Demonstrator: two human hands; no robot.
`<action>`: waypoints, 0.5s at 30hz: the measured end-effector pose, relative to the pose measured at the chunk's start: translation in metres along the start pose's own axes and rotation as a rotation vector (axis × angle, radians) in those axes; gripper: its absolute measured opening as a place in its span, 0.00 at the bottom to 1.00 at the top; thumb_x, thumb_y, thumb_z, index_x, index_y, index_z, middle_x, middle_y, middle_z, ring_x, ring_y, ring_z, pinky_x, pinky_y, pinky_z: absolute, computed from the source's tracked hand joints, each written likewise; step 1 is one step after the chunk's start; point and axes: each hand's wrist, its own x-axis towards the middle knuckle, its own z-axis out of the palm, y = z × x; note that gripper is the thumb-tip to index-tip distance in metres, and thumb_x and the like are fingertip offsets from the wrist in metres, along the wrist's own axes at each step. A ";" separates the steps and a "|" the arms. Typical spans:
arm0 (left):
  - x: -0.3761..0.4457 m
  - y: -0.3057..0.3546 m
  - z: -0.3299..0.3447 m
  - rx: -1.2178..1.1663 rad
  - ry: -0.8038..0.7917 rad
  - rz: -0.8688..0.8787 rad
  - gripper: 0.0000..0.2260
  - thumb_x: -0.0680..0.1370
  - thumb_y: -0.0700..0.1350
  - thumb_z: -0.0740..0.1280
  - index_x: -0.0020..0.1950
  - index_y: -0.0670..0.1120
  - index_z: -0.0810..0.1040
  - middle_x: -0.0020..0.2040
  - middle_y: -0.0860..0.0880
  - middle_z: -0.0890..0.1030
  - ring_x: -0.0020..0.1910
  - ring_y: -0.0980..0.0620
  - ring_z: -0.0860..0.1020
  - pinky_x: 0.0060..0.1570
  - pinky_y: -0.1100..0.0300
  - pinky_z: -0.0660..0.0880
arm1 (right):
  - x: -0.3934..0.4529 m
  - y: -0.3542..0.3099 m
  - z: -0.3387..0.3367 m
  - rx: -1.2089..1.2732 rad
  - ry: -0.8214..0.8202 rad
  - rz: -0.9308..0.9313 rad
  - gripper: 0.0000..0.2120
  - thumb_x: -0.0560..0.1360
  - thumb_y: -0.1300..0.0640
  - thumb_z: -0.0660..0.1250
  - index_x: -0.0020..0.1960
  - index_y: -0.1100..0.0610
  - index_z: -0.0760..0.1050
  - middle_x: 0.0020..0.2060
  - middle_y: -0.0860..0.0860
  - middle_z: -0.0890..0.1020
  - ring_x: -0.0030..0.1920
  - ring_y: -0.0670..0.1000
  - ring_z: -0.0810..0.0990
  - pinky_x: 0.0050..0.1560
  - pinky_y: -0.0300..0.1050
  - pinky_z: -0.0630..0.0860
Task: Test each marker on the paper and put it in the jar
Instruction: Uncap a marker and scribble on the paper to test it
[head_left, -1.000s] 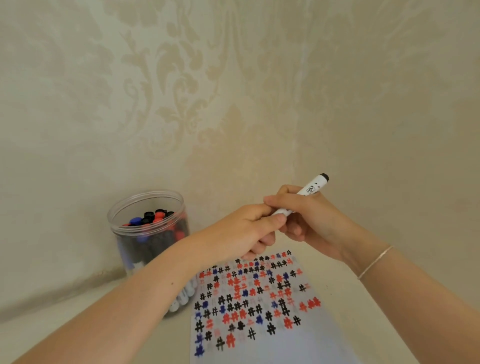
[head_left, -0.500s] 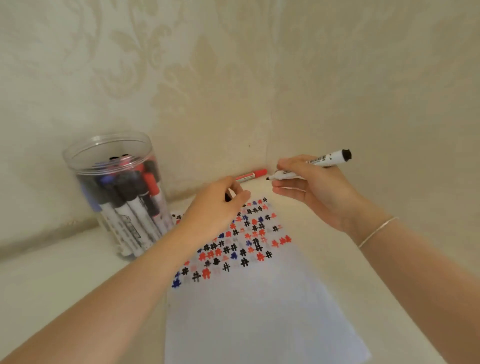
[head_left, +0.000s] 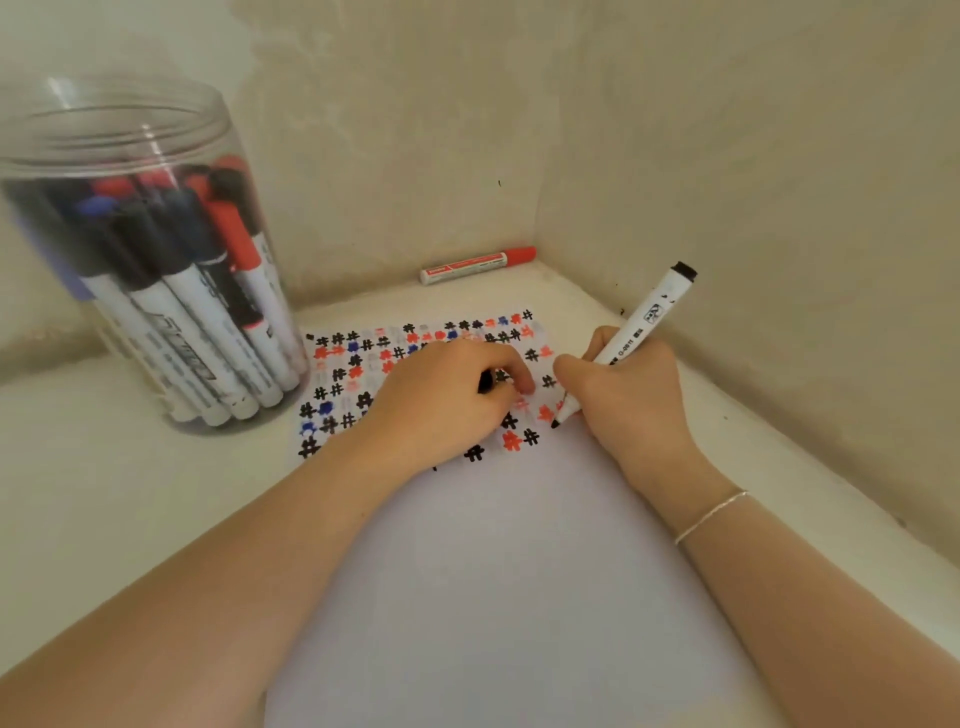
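— Over on the right, what is that hand doing?
— That is the right hand (head_left: 631, 400). Its fingers are curled tight around a black marker (head_left: 626, 345). The marker is a long white tube with black print on its side and a black end up top. Its dark tip points down and touches the paper (head_left: 519, 571), or is just above it; I cannot tell which.
— And the other hand?
— The left hand (head_left: 447, 400) rests on the paper, just beside the right one. Its fingers curl around a small black cap (head_left: 485, 382).
— What is the paper like?
— Flat, smooth and white. The far part is full of little crossed marks in black, red and blue. The near part is plain.
— Where is the jar?
— The jar (head_left: 130, 156) stands at the far left. It is round and see-through, like clear plastic, with no lid on. It is packed with markers, caps up, black, red and blue.
— Anything else?
— A red marker (head_left: 478, 265) lies on its side in the far corner, against the bumpy, cream wall (head_left: 727, 130). A thin silver bracelet (head_left: 709, 517) is on the right wrist.
— What changed from before?
— Half a second ago the right hand held the black marker up in the air, almost flat. Now it has come down and the marker stands steep, tip at the paper. The left hand has dropped onto the paper too.
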 end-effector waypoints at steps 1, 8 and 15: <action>-0.001 0.000 0.001 -0.007 0.009 0.004 0.12 0.75 0.42 0.62 0.45 0.59 0.80 0.25 0.55 0.73 0.23 0.59 0.70 0.26 0.63 0.62 | -0.001 0.000 0.000 -0.006 -0.008 -0.004 0.09 0.67 0.67 0.66 0.32 0.60 0.68 0.26 0.56 0.67 0.27 0.51 0.64 0.22 0.36 0.59; -0.002 0.000 0.001 0.002 0.017 0.018 0.12 0.75 0.42 0.62 0.42 0.60 0.77 0.24 0.54 0.72 0.23 0.57 0.69 0.27 0.63 0.63 | -0.003 -0.002 0.001 -0.025 -0.031 -0.009 0.11 0.66 0.67 0.67 0.30 0.60 0.66 0.24 0.55 0.68 0.21 0.47 0.63 0.20 0.34 0.60; -0.002 -0.001 0.002 -0.010 0.015 0.015 0.12 0.75 0.42 0.63 0.43 0.60 0.79 0.25 0.54 0.73 0.23 0.57 0.70 0.26 0.63 0.64 | -0.003 0.000 0.004 -0.107 -0.006 -0.089 0.17 0.67 0.67 0.66 0.28 0.57 0.60 0.18 0.45 0.64 0.18 0.44 0.61 0.20 0.34 0.59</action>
